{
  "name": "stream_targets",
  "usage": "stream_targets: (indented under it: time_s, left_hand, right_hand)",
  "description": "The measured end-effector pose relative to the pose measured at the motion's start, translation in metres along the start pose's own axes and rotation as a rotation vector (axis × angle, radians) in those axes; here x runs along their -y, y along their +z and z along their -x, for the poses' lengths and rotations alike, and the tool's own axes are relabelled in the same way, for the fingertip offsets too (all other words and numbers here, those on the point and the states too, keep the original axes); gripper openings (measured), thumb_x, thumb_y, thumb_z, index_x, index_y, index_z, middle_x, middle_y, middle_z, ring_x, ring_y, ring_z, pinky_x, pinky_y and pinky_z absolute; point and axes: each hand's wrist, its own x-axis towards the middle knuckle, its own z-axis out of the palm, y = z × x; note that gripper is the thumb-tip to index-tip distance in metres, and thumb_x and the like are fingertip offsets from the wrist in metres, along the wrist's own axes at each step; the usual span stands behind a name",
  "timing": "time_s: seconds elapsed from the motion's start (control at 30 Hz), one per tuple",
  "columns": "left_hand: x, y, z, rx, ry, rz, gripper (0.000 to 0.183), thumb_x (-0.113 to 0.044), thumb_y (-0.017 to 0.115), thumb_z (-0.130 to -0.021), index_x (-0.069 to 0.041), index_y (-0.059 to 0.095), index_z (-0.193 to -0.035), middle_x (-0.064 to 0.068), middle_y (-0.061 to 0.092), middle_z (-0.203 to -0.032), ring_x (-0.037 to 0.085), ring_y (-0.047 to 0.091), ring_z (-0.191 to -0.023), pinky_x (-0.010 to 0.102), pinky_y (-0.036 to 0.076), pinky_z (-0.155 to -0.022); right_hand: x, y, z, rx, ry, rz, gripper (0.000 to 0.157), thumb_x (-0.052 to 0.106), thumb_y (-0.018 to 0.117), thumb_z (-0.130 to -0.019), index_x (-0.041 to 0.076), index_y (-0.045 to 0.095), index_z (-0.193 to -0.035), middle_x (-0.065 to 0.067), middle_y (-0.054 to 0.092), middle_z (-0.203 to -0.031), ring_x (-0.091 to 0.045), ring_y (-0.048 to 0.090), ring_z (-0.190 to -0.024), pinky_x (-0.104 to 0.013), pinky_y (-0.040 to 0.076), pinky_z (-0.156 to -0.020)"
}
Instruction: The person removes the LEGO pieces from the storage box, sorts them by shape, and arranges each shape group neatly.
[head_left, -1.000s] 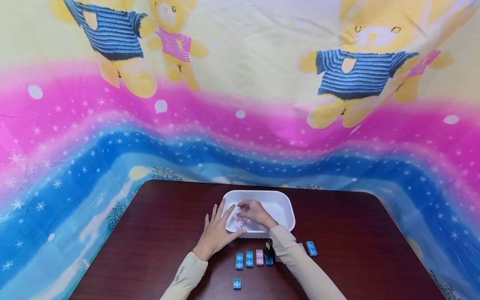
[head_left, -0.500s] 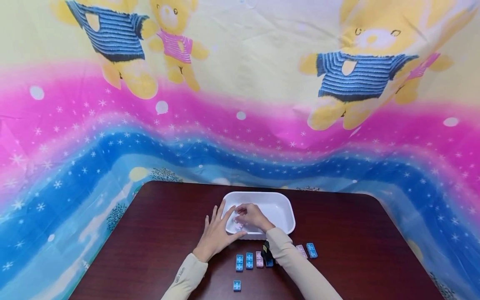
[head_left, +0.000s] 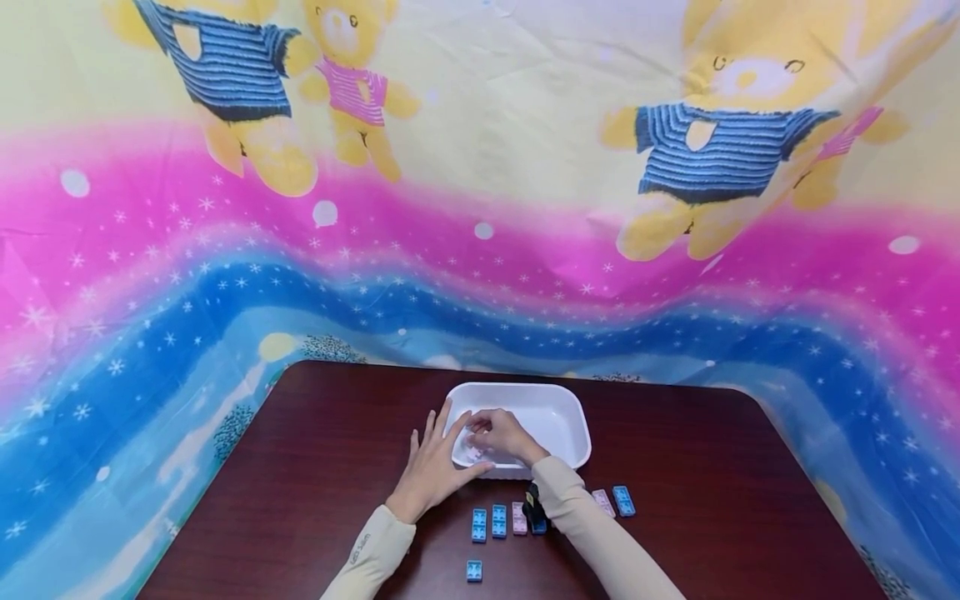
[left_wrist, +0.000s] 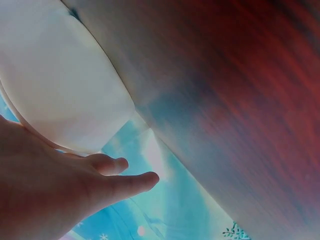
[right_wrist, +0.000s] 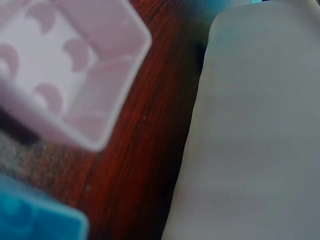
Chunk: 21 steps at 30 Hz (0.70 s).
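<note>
My left hand (head_left: 433,471) lies spread, fingers straight, at the left side of a white plastic basin (head_left: 579,417). In the left wrist view, two fingers of the left hand (left_wrist: 65,190) stretch out beside the basin (left_wrist: 65,75). Inside the basin my right hand (head_left: 504,433) has bent fingers just above small pale pink pieces (head_left: 473,454) in the left corner. Whether it pinches one is hidden by the fingers. In the right wrist view a pink toy brick (right_wrist: 110,100) and a blue toy brick (right_wrist: 45,215) appear close up, beside the basin wall (right_wrist: 250,130).
In front of the basin is a row of bricks: blue bricks (head_left: 479,526), a pink brick (head_left: 519,518), another pink brick (head_left: 603,502) and a blue one (head_left: 624,501). My right forearm covers part of it. A small blue brick (head_left: 474,571) lies nearer on the dark table (head_left: 322,433).
The right hand has shifted slightly down and left inside the basin, and its fingers look more bent. Less of the pink pieces shows under it. The left hand stays in place.
</note>
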Motion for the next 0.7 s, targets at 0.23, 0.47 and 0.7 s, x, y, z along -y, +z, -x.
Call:
stream_targets:
  time_s: [0.23,0.47,0.7]
  left_hand:
    - [0.0010,0.0003,-0.0011,-0.003,0.002,-0.010,0.092,-0.070,0.072,-0.088,-0.020,0.047,-0.161,0.016,0.019,-0.175,0.055,0.025,-0.154,0.080,0.022,-0.114]
    - [0.0027,0.0026,0.0008,0.009,-0.008,-0.011,0.092,-0.073,0.070,-0.089,-0.022,0.045,-0.163,0.013,0.015,-0.176,0.054,0.022,-0.155,0.080,0.021,-0.114]
    - [0.0008,0.0003,0.0006,0.019,-0.019,-0.016,0.093,-0.073,0.069,-0.089,-0.023,0.044,-0.163,0.013,0.016,-0.176,0.053,0.022,-0.156,0.080,0.021,-0.115]
  right_hand:
    - [0.0007,0.0002,0.0003,0.004,0.016,0.001,0.025,0.004,0.077,-0.094,-0.005,0.075,-0.117,-0.007,0.074,-0.095,-0.016,0.067,-0.086,-0.031,0.057,-0.078]
    - [0.0007,0.0001,0.0017,-0.001,-0.005,0.007,0.023,0.001,0.075,-0.095,-0.005,0.076,-0.117,-0.007,0.074,-0.094,-0.015,0.067,-0.084,-0.030,0.057,-0.076]
    - [0.0032,-0.0028,0.0048,-0.028,-0.010,0.002,0.022,0.001,0.075,-0.095,-0.005,0.076,-0.116,-0.010,0.075,-0.096,-0.020,0.070,-0.087,-0.032,0.059,-0.077]
